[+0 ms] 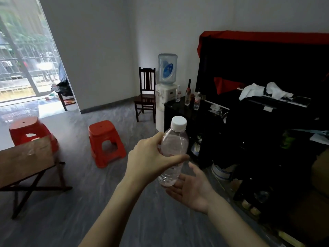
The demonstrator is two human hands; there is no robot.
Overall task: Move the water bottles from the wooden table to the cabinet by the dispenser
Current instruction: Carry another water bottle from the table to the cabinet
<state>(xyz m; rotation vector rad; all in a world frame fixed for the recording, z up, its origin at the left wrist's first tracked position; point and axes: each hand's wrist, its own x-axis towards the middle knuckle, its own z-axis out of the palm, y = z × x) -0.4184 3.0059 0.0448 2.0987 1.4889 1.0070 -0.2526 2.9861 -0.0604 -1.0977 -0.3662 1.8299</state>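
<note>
Left hand (pixel 148 157) wrapped round the middle of a clear bottle (pixel 173 152), thumb stretched across the front, fingers (pixel 161 135) curled round the far side. Bottle upright, leaning a little to the right, white cap (pixel 179 123) on top, held in the air above the grey floor (pixel 92 202).

Right hand (pixel 193 190) spread open, palm up, just below and to the right of the bottle's base; fingers loose and splayed, gripping nothing. Whether the fingertips brush the base cannot be told.

Ahead and to the right, a dark cabinet (pixel 188 113) beside a white dispenser (pixel 164 97) with a blue jug on it. On the cabinet top: two small clear bottles (pixel 197 101) and one tall dark-necked bottle (pixel 188 93), standing close together near the dispenser. Behind the dispenser, a dark wooden chair (pixel 146 95) against the wall.

At the left edge, a corner of the wooden tabletop (pixel 26 157) on crossed legs, blurred. Beyond it, two red stools (pixel 105 141) on the floor, well apart from each other.
</note>
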